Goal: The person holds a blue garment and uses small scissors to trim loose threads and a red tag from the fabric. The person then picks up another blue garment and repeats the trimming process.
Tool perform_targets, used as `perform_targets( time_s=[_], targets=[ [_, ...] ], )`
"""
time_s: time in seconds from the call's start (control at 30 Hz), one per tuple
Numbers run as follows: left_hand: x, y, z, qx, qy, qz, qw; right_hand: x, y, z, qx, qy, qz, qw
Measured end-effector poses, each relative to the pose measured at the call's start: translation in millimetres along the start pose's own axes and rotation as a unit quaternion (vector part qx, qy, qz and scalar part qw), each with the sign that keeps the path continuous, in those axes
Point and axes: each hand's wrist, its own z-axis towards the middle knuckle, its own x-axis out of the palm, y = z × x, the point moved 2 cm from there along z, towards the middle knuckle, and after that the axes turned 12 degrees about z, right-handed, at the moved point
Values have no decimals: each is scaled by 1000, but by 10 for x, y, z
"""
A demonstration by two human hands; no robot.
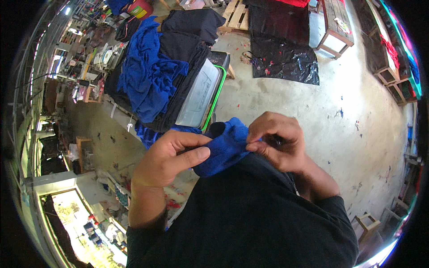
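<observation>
In front of my chest I hold a small piece of blue cloth [225, 149], folded or curled into a band, with a dark opening at its upper left. My left hand [170, 156] pinches its left side between thumb and fingers. At the right edge, my right hand [278, 139] grips the cloth with thumb and fingertips pressed together. Whether a thread or other small thing is between those fingertips I cannot make out. Part of the cloth's lower edge lies against my black shirt.
Ahead to the left, crumpled blue fabric [149, 73] lies on stacked black cloth [185, 42], beside a clear plastic bin [195, 96] with a green edge. Black plastic sheeting [283, 49] covers some floor, near a wooden pallet [234, 17] and wooden bench [336, 27]. Scraps dot the concrete floor [330, 120].
</observation>
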Motion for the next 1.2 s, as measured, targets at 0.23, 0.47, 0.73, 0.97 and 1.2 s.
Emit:
perform_targets(
  time_s=[0.23, 0.47, 0.73, 0.97, 1.2],
  targets=[
    [66, -75, 18, 37, 12, 33, 999, 168, 127, 31, -82, 23, -122, 989],
    [109, -151, 4, 55, -7, 131, 990, 177, 142, 80, -89, 59, -189, 976],
    [164, -183, -21, 93, -26, 173, 980, 148, 137, 146, -19, 75, -134, 988],
    [80, -109, 107, 61, -10, 101, 993, 1, -61, 25, 28, -137, 187, 972],
    [157, 188, 375, 71, 52, 221, 971, -41, -123, -35, 92, -134, 321, 933]
  ],
)
